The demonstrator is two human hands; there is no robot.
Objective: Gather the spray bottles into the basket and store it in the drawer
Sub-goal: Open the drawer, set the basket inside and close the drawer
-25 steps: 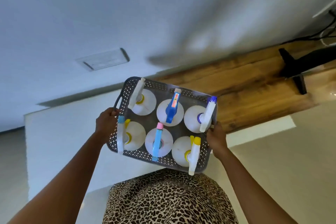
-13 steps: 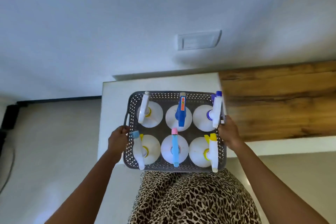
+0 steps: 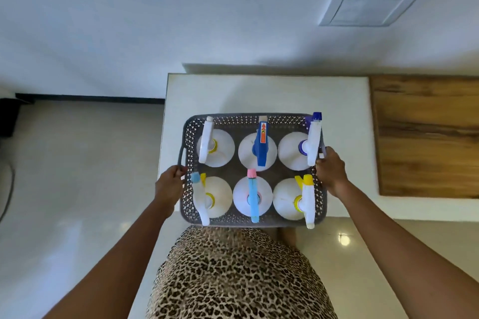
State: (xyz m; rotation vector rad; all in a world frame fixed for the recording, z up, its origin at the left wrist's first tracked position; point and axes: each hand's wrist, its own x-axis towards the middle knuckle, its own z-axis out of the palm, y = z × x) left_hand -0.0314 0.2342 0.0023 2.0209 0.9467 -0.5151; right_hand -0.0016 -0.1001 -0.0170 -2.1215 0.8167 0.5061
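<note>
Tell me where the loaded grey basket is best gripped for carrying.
By the loop handles on its two short ends, one hand from each side, as the left hand and right hand do here. The grey basket is wide and holds six upright spray bottles, so an even two-sided grip probably keeps it level.

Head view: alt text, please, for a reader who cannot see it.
Seen from above, a person's left hand and right hand hold a dark perforated basket by its two sides, over a white surface. Six white spray bottles stand upright in it in two rows of three, triggers in different colours.
</note>
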